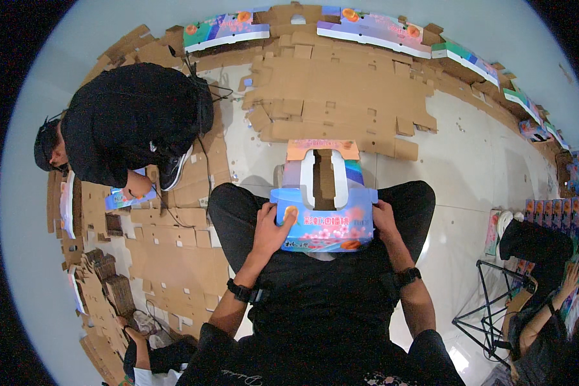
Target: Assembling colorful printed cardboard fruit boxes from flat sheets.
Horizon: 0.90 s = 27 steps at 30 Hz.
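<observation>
A printed cardboard carton (328,231) in blue, pink and purple sits in my lap between my crossed legs. Its top has a long cut-out with white-edged flaps, through which brown cardboard shows. My left hand (272,230) grips the near left corner, thumb on the printed front panel and fingers around the side. At the opposite corner, my right hand (386,220) holds the right edge; some of its fingers are hidden behind the panel. An orange-pink end flap (321,149) stands out at the far side.
Flattened brown cardboard (341,90) covers much of the floor ahead and left. Printed cartons (373,33) line the wall. A co-worker in black (128,122) bends over at left; others are at lower left and right. A black folding frame (489,309) stands near stacked cartons (556,215).
</observation>
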Each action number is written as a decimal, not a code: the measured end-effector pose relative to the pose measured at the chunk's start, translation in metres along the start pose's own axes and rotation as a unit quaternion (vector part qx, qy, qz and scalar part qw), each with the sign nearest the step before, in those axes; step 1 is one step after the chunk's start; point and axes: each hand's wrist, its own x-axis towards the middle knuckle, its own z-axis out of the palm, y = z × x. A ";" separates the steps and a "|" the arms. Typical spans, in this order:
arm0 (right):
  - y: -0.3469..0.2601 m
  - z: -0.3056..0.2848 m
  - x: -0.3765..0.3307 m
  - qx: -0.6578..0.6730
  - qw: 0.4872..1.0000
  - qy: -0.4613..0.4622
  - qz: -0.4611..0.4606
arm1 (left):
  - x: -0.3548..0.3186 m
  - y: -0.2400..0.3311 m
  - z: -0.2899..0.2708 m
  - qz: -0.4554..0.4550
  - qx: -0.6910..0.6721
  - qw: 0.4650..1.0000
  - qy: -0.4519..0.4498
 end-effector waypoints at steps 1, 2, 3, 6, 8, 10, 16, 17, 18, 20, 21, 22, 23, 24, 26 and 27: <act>0.000 0.000 0.001 0.006 1.000 0.003 -0.007 | 0.001 -0.003 0.001 0.005 -0.005 1.000 0.002; 0.001 0.001 0.001 0.016 1.000 0.000 -0.008 | 0.001 -0.006 0.003 0.009 -0.010 1.000 0.001; 0.002 0.001 0.002 0.014 1.000 0.004 -0.015 | 0.002 -0.010 0.004 0.012 -0.017 1.000 0.007; 0.004 0.002 0.000 0.018 1.000 0.012 -0.020 | 0.006 -0.018 0.009 -0.020 -0.101 0.995 -0.003; 0.005 0.005 -0.001 0.022 0.999 0.035 -0.027 | 0.011 -0.020 0.013 -0.112 -0.236 0.965 -0.030; 0.005 0.007 -0.001 0.058 0.986 0.098 -0.118 | 0.017 -0.022 0.015 -0.143 -0.310 0.939 -0.029; -0.014 0.001 -0.008 0.025 0.980 0.062 -0.188 | 0.036 -0.036 0.024 -0.095 -0.212 0.973 0.012; -0.017 0.002 -0.011 0.035 0.979 0.073 -0.186 | 0.038 -0.040 0.026 -0.090 -0.191 0.977 0.009; -0.021 0.004 -0.013 0.046 0.977 0.082 -0.190 | 0.039 -0.042 0.028 -0.103 -0.235 0.967 -0.008; -0.025 0.009 -0.018 0.083 0.974 0.106 -0.184 | 0.041 -0.046 0.029 -0.122 -0.263 0.957 -0.031; -0.026 0.010 -0.019 0.009 0.973 0.113 -0.201 | 0.042 -0.046 0.029 -0.119 -0.283 0.951 -0.025; -0.026 0.011 -0.020 -0.069 0.968 0.103 -0.217 | 0.041 -0.045 0.029 -0.130 -0.279 0.951 -0.015; -0.026 0.012 -0.019 -0.137 0.957 0.097 -0.236 | 0.041 -0.043 0.028 -0.134 -0.264 0.955 -0.005; -0.025 0.013 -0.018 -0.139 0.960 0.093 -0.224 | 0.041 -0.040 0.026 -0.152 -0.301 0.941 -0.031; -0.020 0.013 -0.015 -0.121 0.970 0.092 -0.189 | 0.040 -0.033 0.022 -0.160 -0.343 0.924 -0.060; -0.018 0.013 -0.013 -0.120 0.968 0.093 -0.200 | 0.040 -0.029 0.021 -0.166 -0.342 0.923 -0.050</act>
